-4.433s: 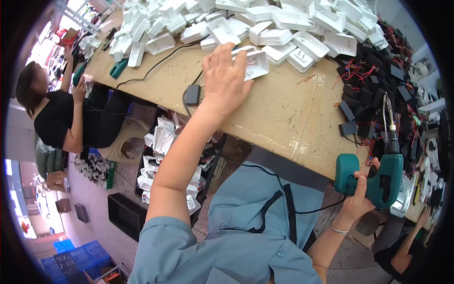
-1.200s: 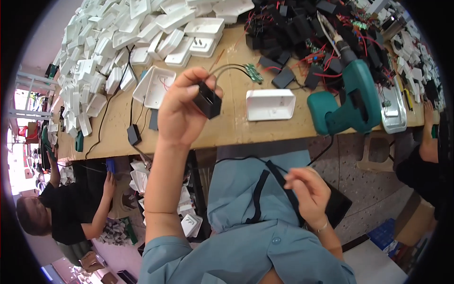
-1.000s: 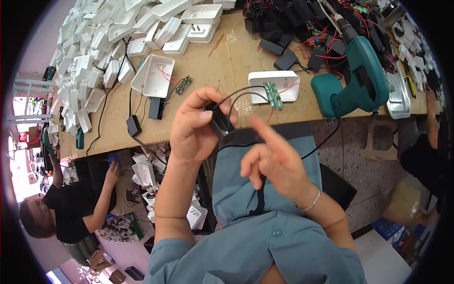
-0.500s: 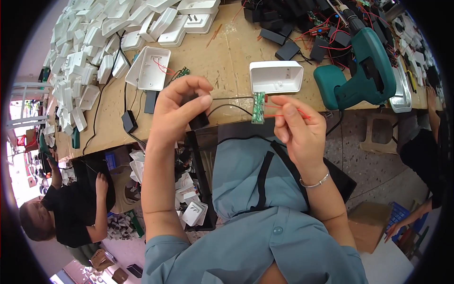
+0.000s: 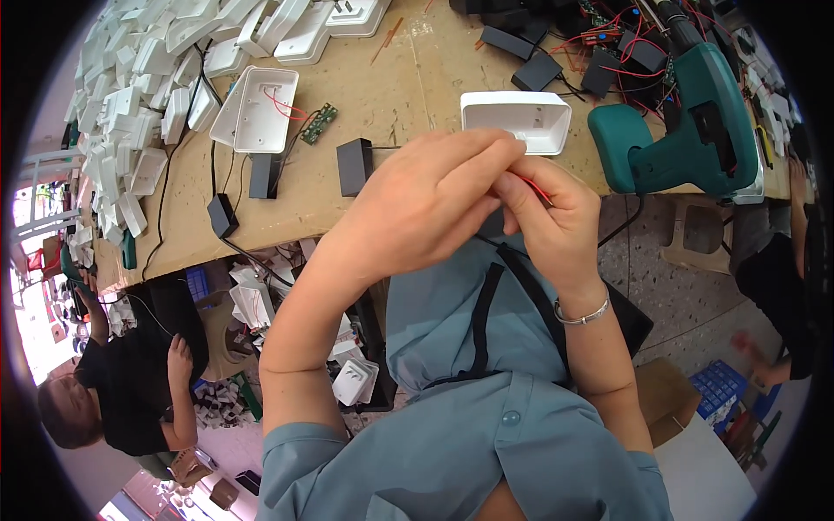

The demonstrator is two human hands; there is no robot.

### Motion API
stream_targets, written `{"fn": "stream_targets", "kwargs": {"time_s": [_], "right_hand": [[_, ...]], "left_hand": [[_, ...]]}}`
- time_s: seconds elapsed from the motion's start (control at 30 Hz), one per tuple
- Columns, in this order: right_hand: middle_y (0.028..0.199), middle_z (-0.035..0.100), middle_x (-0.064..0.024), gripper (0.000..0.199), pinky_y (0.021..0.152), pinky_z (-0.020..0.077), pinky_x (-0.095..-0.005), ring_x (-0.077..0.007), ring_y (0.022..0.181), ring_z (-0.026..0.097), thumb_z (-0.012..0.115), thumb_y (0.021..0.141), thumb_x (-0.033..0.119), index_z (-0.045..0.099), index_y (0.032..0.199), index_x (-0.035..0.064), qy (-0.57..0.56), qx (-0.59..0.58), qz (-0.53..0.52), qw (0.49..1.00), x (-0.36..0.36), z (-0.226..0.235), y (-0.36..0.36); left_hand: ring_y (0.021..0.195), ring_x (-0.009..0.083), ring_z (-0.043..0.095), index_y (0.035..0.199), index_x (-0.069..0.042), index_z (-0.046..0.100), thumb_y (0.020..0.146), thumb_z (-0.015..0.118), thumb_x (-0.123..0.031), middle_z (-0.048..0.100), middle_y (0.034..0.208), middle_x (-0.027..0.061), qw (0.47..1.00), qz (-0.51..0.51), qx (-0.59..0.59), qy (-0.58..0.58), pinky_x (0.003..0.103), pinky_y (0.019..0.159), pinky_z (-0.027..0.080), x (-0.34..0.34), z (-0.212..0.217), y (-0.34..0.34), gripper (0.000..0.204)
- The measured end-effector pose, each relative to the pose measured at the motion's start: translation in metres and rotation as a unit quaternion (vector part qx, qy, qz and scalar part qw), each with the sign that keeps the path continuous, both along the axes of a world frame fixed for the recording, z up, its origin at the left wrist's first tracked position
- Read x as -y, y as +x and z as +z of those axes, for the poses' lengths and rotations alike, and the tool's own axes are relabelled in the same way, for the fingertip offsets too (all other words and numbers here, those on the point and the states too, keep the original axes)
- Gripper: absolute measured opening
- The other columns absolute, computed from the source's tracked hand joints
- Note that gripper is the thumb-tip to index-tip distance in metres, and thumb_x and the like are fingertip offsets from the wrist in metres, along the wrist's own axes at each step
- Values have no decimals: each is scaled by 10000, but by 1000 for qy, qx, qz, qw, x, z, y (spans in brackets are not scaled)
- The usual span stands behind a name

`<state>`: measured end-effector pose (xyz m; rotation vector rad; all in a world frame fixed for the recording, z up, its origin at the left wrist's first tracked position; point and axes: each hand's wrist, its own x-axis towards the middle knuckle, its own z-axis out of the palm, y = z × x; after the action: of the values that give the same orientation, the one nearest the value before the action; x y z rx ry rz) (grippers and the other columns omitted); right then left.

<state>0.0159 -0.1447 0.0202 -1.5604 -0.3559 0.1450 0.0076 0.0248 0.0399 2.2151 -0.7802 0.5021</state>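
above the bench [image 5: 408, 78], left hand [image 5: 426, 204] and right hand [image 5: 552, 217] both pinch a thin red wire [image 5: 540, 188] (mostly hidden); gentle, steady tension seems wise.

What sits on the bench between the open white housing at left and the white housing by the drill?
In the head view, a small green circuit board and an upright black box.

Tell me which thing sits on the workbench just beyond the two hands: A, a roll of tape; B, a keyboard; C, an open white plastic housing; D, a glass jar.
C: an open white plastic housing lies on the workbench right above the left hand and right hand, which pinch a thin red wire together, with a green power drill to its right.
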Motion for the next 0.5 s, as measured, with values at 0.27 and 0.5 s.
{"fn": "stream_targets", "kwargs": {"time_s": [0.27,0.5], "right_hand": [[779,627,-37,128,490,412,-174,-47,574,525,609,854,-12,639,975,-39,-43,23,-22,999,10,5,2],[770,641,-83,191,530,450,-174,-82,595,569,612,846,-22,587,1033,-50,36,-39,-50,997,21,0,3]], "left_hand": [[757,255,615,1090,-17,601,750,687,-55,629,891,115,989,-11,-150,-15,324,665,494,7,-2,6,353],[631,182,542,962,-12,628,790,639,-17,573,753,85,975,30,-212,-60,272,567,431,18,-3,-2,172]]}}
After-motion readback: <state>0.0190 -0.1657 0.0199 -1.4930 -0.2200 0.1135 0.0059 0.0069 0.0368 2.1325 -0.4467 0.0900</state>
